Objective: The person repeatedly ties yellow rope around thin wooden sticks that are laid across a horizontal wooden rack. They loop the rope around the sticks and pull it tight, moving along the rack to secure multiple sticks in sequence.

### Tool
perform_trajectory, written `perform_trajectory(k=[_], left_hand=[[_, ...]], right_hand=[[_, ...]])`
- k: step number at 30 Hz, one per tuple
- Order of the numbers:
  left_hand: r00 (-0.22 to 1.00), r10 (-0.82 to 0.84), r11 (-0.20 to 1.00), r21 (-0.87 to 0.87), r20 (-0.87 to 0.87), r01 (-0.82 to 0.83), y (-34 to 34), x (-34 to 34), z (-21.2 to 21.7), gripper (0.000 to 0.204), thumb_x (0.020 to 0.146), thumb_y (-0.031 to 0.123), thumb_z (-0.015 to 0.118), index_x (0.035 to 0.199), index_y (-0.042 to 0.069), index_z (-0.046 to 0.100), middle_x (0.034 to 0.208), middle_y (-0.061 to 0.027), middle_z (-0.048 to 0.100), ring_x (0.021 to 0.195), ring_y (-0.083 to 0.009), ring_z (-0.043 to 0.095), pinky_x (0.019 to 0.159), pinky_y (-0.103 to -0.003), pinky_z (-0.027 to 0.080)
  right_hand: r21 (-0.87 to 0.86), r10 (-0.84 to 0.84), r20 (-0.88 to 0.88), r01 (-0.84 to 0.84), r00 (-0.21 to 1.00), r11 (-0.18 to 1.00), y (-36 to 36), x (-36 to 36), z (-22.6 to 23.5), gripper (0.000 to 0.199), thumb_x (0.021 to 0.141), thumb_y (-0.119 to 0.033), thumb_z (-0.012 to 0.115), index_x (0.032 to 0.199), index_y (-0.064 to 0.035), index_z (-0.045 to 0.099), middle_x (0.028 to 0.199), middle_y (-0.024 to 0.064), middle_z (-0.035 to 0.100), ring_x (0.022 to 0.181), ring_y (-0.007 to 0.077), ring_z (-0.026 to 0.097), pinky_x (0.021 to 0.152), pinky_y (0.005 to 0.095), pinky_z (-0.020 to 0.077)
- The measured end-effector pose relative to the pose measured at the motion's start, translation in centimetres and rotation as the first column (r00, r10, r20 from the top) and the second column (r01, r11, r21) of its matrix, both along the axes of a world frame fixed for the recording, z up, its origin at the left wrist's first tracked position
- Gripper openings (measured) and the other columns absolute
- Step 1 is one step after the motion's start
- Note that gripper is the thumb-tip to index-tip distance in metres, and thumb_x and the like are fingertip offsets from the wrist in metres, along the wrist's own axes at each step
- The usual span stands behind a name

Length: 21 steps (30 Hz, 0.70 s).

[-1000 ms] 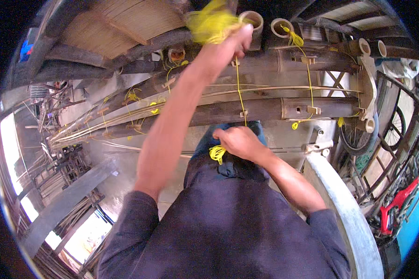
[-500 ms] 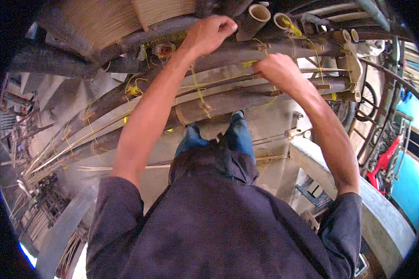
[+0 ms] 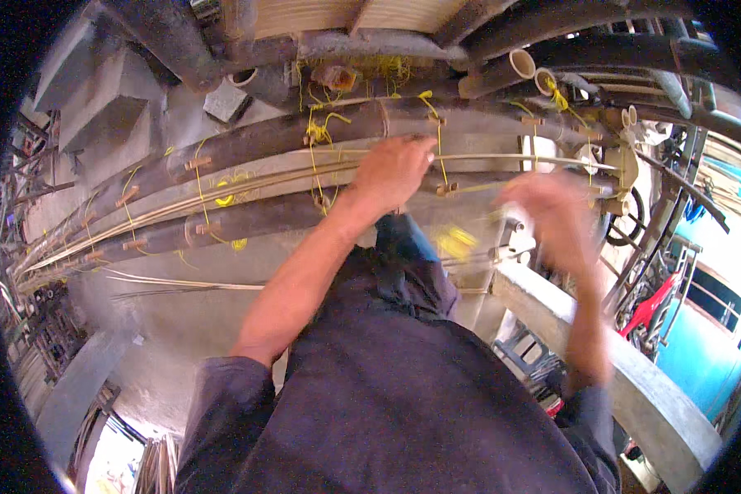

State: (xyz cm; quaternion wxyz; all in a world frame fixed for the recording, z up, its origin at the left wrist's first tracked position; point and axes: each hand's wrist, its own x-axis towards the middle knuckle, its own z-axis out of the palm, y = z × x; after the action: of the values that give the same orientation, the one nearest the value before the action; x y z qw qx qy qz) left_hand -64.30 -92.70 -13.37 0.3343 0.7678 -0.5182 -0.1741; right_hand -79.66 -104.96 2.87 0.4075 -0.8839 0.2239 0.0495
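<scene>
Two long dark bamboo poles run side by side across the view, curved by the lens. Thin pale bamboo strips lie lengthwise between them. Yellow strings with small wooden pegs span the poles at intervals. My left hand is over the strips, fingers curled in beside one string; what they grip is hidden. To its right, my right hand is smeared by motion near the front pole, so its fingers do not show clearly. A blurred yellow bundle, apparently string, appears below and left of it.
Hollow cut pole ends jut out at the back. A pale concrete beam runs along the right, with a red object and a blue panel beyond. Loose strips extend over the floor at left.
My left hand has come down from above the back pole to the strips. My right hand has moved right and nearer my body. The view has shifted, and the blurred yellow bundle now shows.
</scene>
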Motion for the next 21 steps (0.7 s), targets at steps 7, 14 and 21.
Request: perform_trajectory(k=[7, 14, 21], left_hand=[[0.916, 0.102, 0.989, 0.058, 0.388, -0.135, -1.2, -2.0, 0.5, 0.019, 0.083, 0.029, 0.061, 0.076, 0.012, 0.065, 0.062, -0.0089, 0.064, 0.056, -0.0270, 0.064, 0.057, -0.035, 0.051], [0.978, 0.003, 0.963, 0.262, 0.210, -0.059, -1.9, -1.8, 0.8, 0.021, 0.089, 0.031, 0.053, 0.091, 0.016, 0.068, 0.070, -0.0120, 0.066, 0.065, -0.0318, 0.065, 0.060, -0.042, 0.054], [0.891, 0.071, 0.994, 0.108, -0.448, -0.025, -3.3, -0.6, 2.6, 0.029, 0.093, 0.036, 0.050, 0.101, 0.012, 0.065, 0.087, -0.0071, 0.068, 0.079, -0.0228, 0.065, 0.070, -0.036, 0.051]], right_hand=[[-0.174, 0.420, 0.113, -0.398, 0.901, 0.901, -2.8, 17.2, -1.5, 0.040, 0.091, -0.037, 0.052, 0.089, 0.0020, 0.061, 0.080, 0.0149, 0.063, 0.071, 0.0299, 0.055, 0.070, 0.0364, 0.0473], [0.797, -0.357, 0.230, 0.035, 0.906, 0.603, -5.9, 12.8, -11.0, 0.035, 0.091, -0.027, 0.050, 0.117, -0.0037, 0.052, 0.090, 0.0036, 0.057, 0.077, 0.0171, 0.058, 0.068, 0.0360, 0.0493], [-0.056, 0.386, 0.273, -0.386, 0.881, 0.921, 5.8, 0.3, -17.3, 0.013, 0.078, -0.013, 0.056, 0.090, -0.0087, 0.057, 0.074, 0.0148, 0.061, 0.070, 0.0324, 0.064, 0.062, 0.0444, 0.0508]])
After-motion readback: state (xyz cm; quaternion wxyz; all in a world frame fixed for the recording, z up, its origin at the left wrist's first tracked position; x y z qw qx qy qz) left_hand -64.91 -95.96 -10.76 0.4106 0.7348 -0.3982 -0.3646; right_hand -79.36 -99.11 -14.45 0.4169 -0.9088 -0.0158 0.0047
